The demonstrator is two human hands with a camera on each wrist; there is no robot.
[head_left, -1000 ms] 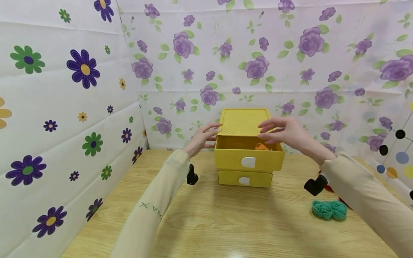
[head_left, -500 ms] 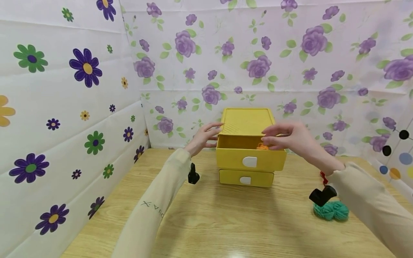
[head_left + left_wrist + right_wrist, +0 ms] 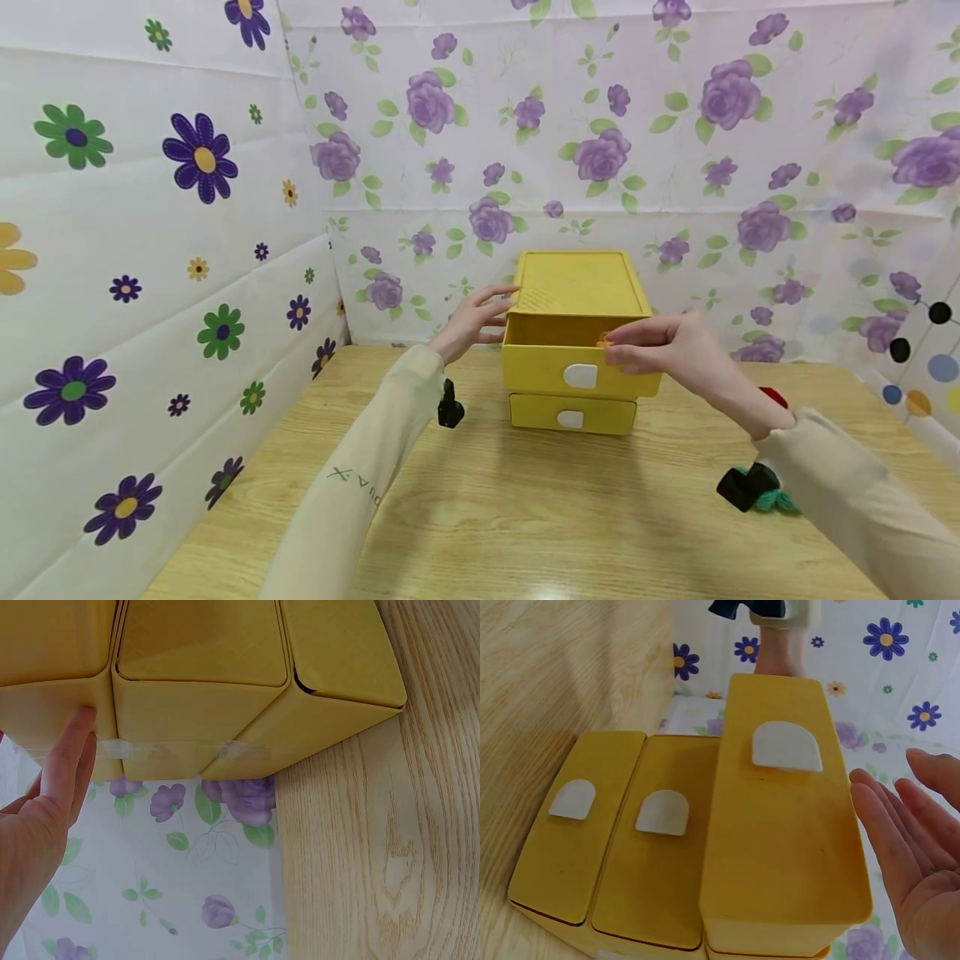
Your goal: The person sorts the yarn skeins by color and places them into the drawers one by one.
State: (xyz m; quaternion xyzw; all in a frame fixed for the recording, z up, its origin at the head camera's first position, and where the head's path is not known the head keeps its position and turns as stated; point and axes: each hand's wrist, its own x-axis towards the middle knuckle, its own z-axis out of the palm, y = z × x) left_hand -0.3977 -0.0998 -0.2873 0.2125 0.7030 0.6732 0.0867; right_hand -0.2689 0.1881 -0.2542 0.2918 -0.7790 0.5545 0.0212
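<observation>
A yellow drawer box (image 3: 577, 283) stands against the back cloth, its top drawer (image 3: 551, 360) pulled out. Two lower drawers (image 3: 660, 840), closed and with white handles, show in the right wrist view. My left hand (image 3: 472, 323) lies along the box's left side, its straight fingers touching the wall in the left wrist view. At the right end of the top drawer's front rim is my right hand (image 3: 675, 350), its fingers extended and slightly spread in the right wrist view. A bit of orange yarn (image 3: 603, 340) peeks out beside those fingertips; the rest is hidden.
Green yarn (image 3: 777, 502) lies on the wooden table (image 3: 525, 517) at the right, partly covered by my right wrist's black camera mount (image 3: 748, 486). Something red (image 3: 775, 397) shows behind my right forearm. Flowered cloths (image 3: 465, 150) hang at the back and left.
My right hand has come down from above the open drawer to its front rim, covering most of the orange yarn. My left hand stays at the box's side.
</observation>
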